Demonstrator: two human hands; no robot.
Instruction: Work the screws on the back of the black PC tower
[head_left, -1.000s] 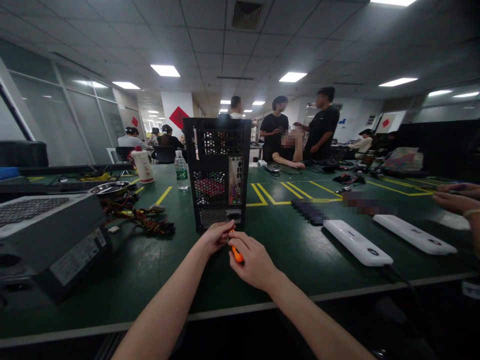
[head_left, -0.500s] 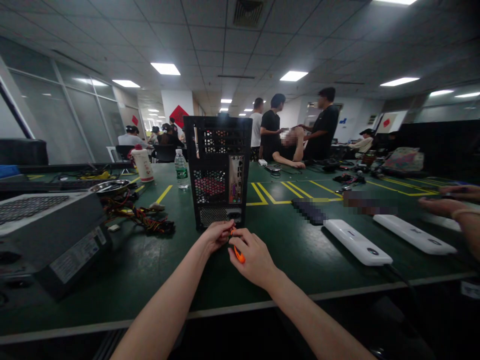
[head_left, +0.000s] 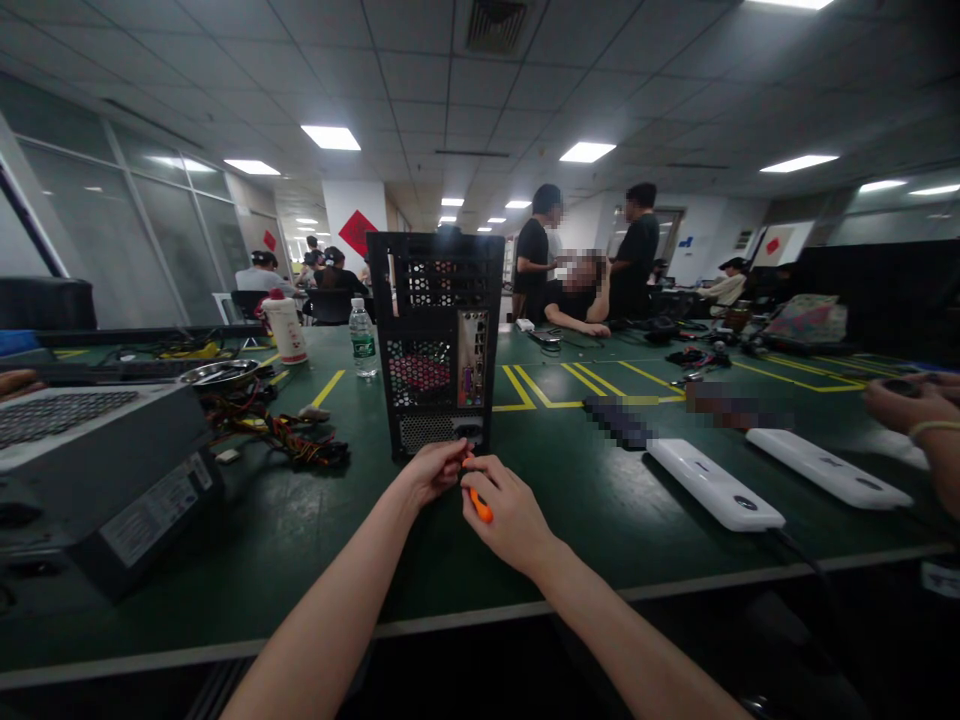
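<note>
A black computer tower (head_left: 442, 440) stands upright on the green table, its rear side facing me with vents and metal ports. At its lower edge, near the power supply, my left hand (head_left: 435, 468) has its fingers pinched together; what lies between them is too small to make out. My right hand (head_left: 510, 515) is closed around the orange handle of a screwdriver (head_left: 480, 505), just right of and below the left hand. The fingertips of both hands nearly meet, and the screwdriver's shaft is hidden.
On the left sits a grey power supply unit (head_left: 112, 480) with bundled cables (head_left: 292, 435) and a metal dish (head_left: 219, 374). A water bottle (head_left: 363, 340) stands beside the tower. White power banks (head_left: 712, 483) lie to the right, near another person's hands (head_left: 911, 400).
My right hand and the orange handle have shifted very slightly and turned a little; my left hand stays nearly in place. People in the background have moved, and a hand appears at far left.
</note>
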